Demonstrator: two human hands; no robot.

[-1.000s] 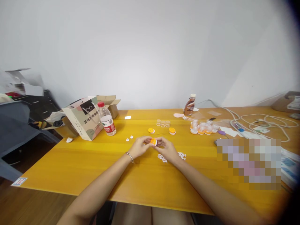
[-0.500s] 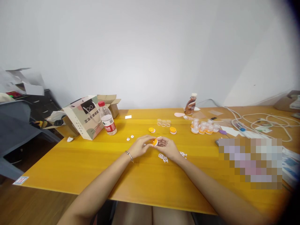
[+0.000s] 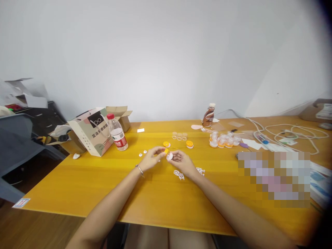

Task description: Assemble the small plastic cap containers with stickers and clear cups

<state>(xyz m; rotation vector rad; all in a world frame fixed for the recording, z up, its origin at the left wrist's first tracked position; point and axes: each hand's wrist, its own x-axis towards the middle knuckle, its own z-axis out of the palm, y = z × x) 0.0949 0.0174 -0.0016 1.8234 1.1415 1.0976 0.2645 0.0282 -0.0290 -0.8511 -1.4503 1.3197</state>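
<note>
Above the middle of the table, my left hand (image 3: 153, 158) pinches a small orange part (image 3: 166, 151). Against it, a round white part (image 3: 169, 157) is gripped by my right hand (image 3: 183, 162); I cannot tell whether the two parts are joined. Just beyond the hands lie two orange-and-white round pieces, a left one (image 3: 166, 144) and a right one (image 3: 190, 144). Flat white openwork pieces (image 3: 178, 175) lie below my right hand, and more openwork pieces (image 3: 200, 171) show past the wrist. Two small white knobs (image 3: 140, 155) rest left of my left hand.
Clear short cups (image 3: 179, 137) stand farther back. At right is a cluster of orange-and-white clear-topped pieces (image 3: 224, 140), before a brown bottle (image 3: 209, 116). A water bottle (image 3: 118, 135), paper bag (image 3: 92, 133) and cardboard box (image 3: 123, 119) stand left. Cables (image 3: 290, 129) lie far right.
The held piece has been turned: its orange face showed before, and now a white round face shows beside the orange. Both hands have shifted slightly left and up. The view has moved a little.
</note>
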